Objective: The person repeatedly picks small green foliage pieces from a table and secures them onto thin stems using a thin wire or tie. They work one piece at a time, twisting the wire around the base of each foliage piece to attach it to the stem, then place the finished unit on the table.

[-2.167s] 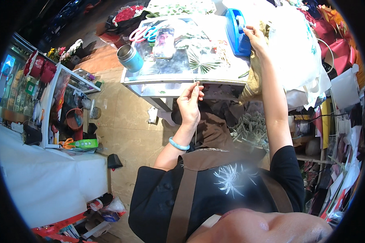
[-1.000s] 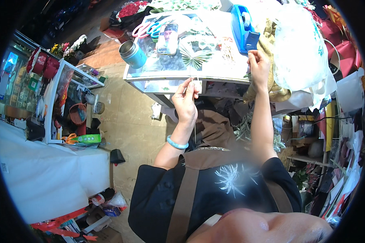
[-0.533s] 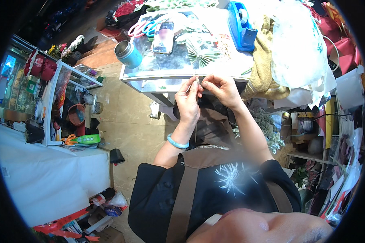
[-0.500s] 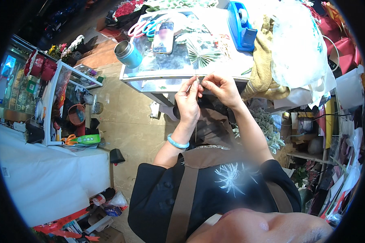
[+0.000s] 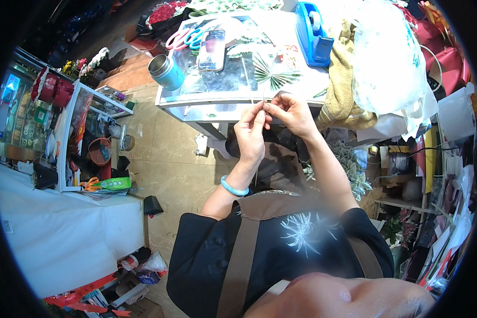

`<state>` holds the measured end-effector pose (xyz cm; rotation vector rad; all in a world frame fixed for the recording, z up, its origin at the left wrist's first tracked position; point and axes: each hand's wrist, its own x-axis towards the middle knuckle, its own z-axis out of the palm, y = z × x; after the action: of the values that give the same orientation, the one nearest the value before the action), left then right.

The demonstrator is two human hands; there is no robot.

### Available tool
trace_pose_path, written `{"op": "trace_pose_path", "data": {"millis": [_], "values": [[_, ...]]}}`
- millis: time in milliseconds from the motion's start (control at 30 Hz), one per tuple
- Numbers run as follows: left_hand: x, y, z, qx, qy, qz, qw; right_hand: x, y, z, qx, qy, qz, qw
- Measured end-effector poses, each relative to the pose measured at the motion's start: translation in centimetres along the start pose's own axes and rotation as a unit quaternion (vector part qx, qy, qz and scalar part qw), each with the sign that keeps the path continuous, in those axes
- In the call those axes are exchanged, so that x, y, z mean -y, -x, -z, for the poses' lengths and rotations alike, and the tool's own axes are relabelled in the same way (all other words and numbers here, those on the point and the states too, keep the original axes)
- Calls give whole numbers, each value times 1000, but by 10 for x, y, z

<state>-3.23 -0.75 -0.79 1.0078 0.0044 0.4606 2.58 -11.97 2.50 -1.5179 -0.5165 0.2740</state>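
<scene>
My left hand point(image 5: 252, 132), with a pale blue bangle point(image 5: 234, 186) on its wrist, is closed in a pinch just off the near edge of the glass-topped table point(image 5: 196, 102). My right hand point(image 5: 293, 115) pinches too, and its fingertips meet the left ones. A thin, stem-like piece shows at the fingertips, too fine to name. Beyond the hands, a fan-shaped green and white leaf pattern point(image 5: 275, 71) shows at the tabletop. A phone point(image 5: 212, 50), an open blue cup point(image 5: 167, 72) and pink- and blue-handled scissors point(image 5: 179, 38) are on the table to the left.
A blue tape dispenser point(image 5: 314, 37) stands right of the leaf pattern. Beside it a mustard cloth point(image 5: 340, 90) and a translucent plastic bag point(image 5: 389, 58) hang over the table edge. Grey-green foliage point(image 5: 344, 164) is below on the right. A white-covered surface point(image 5: 58, 222) lies at left.
My left hand has shifted slightly right and its fingertips now meet the right hand's. The right hand has lowered a little. The things on the table appear slightly shifted in view.
</scene>
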Motion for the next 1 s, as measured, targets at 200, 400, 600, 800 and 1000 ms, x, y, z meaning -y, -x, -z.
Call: {"op": "trace_pose_path", "data": {"millis": [200,400,600,800,1000], "values": [[0,1,-1,-3,-12,1,1000,5,4,3,-11,95,13,995],[-4,-1,0,9,16,25,1000,5,10,3,-7,-49,-13,999],[-7,3,-3,32,12,43,998,11,15,14,70,-61,-33,995],[-9,4,-2,49,31,56,997,15,17,6,24,-98,-17,995],[-14,3,-4,42,68,129,988,16,19,10,30,-82,-41,995]]}}
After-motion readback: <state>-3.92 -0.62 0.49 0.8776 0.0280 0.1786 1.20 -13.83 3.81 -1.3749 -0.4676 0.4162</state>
